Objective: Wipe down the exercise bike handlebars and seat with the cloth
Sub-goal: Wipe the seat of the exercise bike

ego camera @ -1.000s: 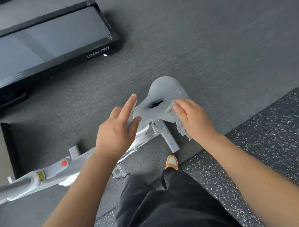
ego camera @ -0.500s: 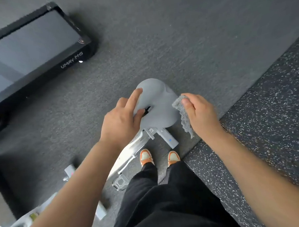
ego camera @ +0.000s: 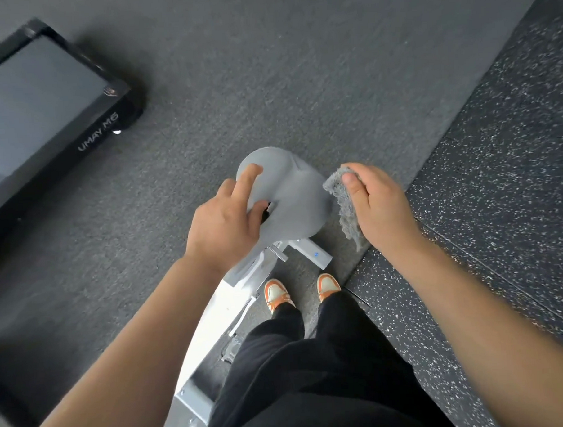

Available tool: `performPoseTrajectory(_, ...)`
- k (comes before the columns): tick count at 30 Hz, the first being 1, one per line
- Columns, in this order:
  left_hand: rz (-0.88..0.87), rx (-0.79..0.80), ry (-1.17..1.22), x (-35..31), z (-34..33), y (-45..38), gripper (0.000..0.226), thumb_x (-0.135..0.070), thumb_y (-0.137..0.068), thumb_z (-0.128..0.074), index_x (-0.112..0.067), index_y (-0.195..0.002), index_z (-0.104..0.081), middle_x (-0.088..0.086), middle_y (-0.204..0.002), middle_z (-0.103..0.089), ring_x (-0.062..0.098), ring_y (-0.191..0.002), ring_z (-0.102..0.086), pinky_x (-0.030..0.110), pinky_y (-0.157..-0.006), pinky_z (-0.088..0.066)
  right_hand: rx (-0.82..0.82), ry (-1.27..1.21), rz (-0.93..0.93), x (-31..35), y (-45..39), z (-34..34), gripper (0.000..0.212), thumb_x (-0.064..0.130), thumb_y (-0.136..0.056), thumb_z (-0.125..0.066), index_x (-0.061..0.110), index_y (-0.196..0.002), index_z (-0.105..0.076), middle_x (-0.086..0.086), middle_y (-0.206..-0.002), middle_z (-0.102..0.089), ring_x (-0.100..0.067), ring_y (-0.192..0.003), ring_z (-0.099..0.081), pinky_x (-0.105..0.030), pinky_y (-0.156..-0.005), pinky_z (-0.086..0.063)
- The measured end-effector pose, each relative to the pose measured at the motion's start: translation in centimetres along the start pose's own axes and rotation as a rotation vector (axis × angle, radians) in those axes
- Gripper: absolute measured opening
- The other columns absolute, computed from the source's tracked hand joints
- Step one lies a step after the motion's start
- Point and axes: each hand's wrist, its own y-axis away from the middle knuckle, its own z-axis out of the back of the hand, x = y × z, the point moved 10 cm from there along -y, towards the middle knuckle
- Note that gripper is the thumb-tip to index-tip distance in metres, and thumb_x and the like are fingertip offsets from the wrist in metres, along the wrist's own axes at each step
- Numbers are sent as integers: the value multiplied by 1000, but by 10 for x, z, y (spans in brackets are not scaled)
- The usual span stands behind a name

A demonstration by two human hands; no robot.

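The grey seat (ego camera: 285,193) of the exercise bike is seen from above, near the middle of the view, with its wide rear end toward the far side and its slotted middle partly covered. A grey cloth (ego camera: 344,204) is held against the seat's right edge, bunched at the top and hanging loose below the seat's rim. It is pinched by the right hand (ego camera: 376,206), the thumb pressed onto the upper fold and the fingers curled behind it. The left hand (ego camera: 228,219) is laid on the seat's left side, forefinger stretched over the top surface and thumb at the central slot, apparently to steady it; nothing is gripped by it. Beneath the seat, the pale bike frame (ego camera: 213,310) runs down toward the lower left edge of the view. The handlebars are not in view. A black treadmill (ego camera: 102,130) lies well apart on the carpet at the left.

The seat's right flank is judged to be the part under wiping. If only the edge is rubbed, the top and the slot could be missed. The dangling tail of the cloth could snag on the bracket (ego camera: 314,254) under the seat, pulling it from the pinch.
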Motion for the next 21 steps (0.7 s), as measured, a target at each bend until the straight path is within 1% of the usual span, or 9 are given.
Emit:
performPoseTrajectory(6, -52, -53, 15, -1, 4, -6, 52, -36, -96, -54, -29, -143, -33, 3, -97, -54, 26, -62, -53, 37, -56, -48, -35, -4, -14, -1, 4, 2, 34, 29, -103, -42, 10, -124, -59, -7, -111, -63, -21, -105, -56, -33, -91, -44)
performPoseTrajectory(8, -79, -54, 13, -3, 5, -7, 53, -35, -95, -55, -29, -143, -33, 2, -96, -54, 24, -60, -51, 35, -55, -47, -44, 0, -12, -2, 4, 2, 34, 29, -103, -42, 9, -123, -60, -8, -110, -63, -22, -105, -56, -30, -90, -42)
performPoseTrajectory(10, -96, -34, 18, -6, 4, -9, 52, -35, -95, -55, -30, -141, -33, 1, -97, -54, 25, -62, -52, 34, -57, -47, -48, 3, -19, -2, 4, 1, 34, 30, -103, -42, 10, -123, -60, -9, -110, -64, -21, -104, -56, -26, -88, -39)
performPoseTrajectory(12, -111, -14, 27, -10, 3, -10, 49, -35, -95, -54, -30, -139, -34, 0, -98, -55, 26, -65, -55, 36, -60, -49, -51, 4, -26, -3, 3, 1, 34, 30, -103, -42, 10, -124, -59, -9, -110, -64, -21, -103, -55, -24, -87, -38)
performPoseTrajectory(15, -113, 1, 42, -14, 2, -14, 45, -36, -96, -51, -29, -137, -34, 2, -103, -56, 28, -69, -57, 36, -62, -48, -69, 3, -21, -3, 4, 1, 34, 30, -103, -42, 9, -123, -60, -9, -110, -64, -21, -103, -56, -25, -88, -39)
performPoseTrajectory(17, -110, -3, 48, -13, 2, -16, 46, -36, -96, -52, -29, -138, -35, 2, -104, -57, 28, -70, -57, 37, -63, -49, -72, 9, -22, -4, 4, 1, 35, 32, -103, -41, 10, -123, -59, -9, -109, -64, -22, -103, -56, -29, -89, -41)
performPoseTrajectory(19, -122, -19, 47, -12, 2, -16, 50, -35, -95, -54, -28, -141, -35, 3, -103, -56, 28, -67, -56, 37, -61, -49, -70, 19, -30, -4, 5, -1, 36, 33, -103, -40, 12, -124, -59, -8, -108, -64, -21, -102, -56, -33, -88, -43)
performPoseTrajectory(21, -140, -33, 36, -10, 2, -15, 53, -35, -95, -55, -28, -144, -34, 4, -102, -55, 28, -67, -56, 38, -58, -49, -72, 8, -37, -3, 5, -1, 36, 34, -103, -40, 12, -125, -59, -7, -109, -63, -20, -103, -55, -32, -89, -43)
